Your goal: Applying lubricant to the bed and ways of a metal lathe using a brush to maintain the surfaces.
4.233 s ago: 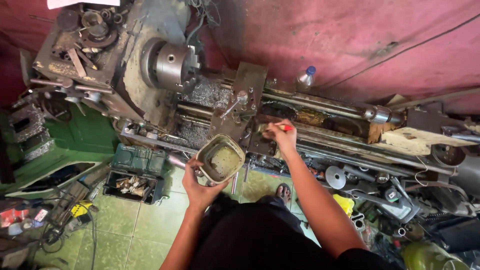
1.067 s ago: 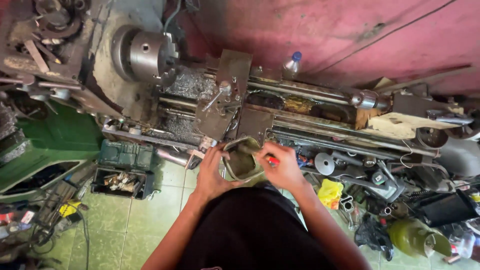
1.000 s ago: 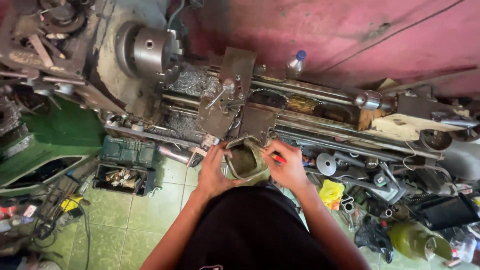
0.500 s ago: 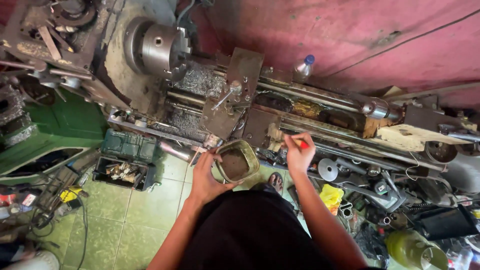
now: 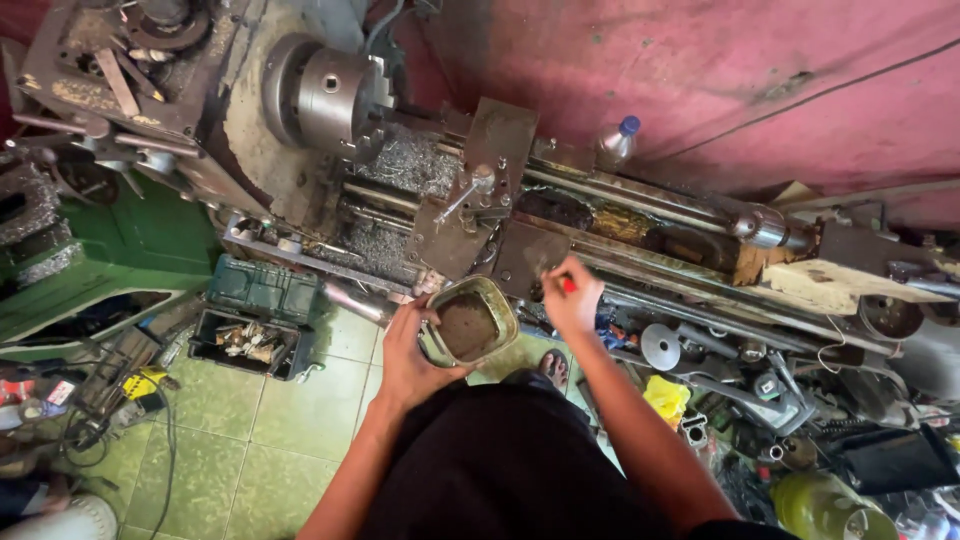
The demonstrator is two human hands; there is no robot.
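A grimy metal lathe [image 5: 480, 190] stands against a red wall. The left hand [image 5: 415, 345] grips a squarish tin [image 5: 468, 322] below its carriage; the right hand [image 5: 572, 298], just right, pinches a red-handled tool [image 5: 567, 284].

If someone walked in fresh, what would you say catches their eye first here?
Probably the big grimy lathe along the pink wall, with its shiny chuck at upper left. Then the left hand holding a small tin of brown liquid, and the right hand gripping a red-handled tool.

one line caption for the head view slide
Left hand holds a square tin; right hand grips a red-handled tool at a lathe.
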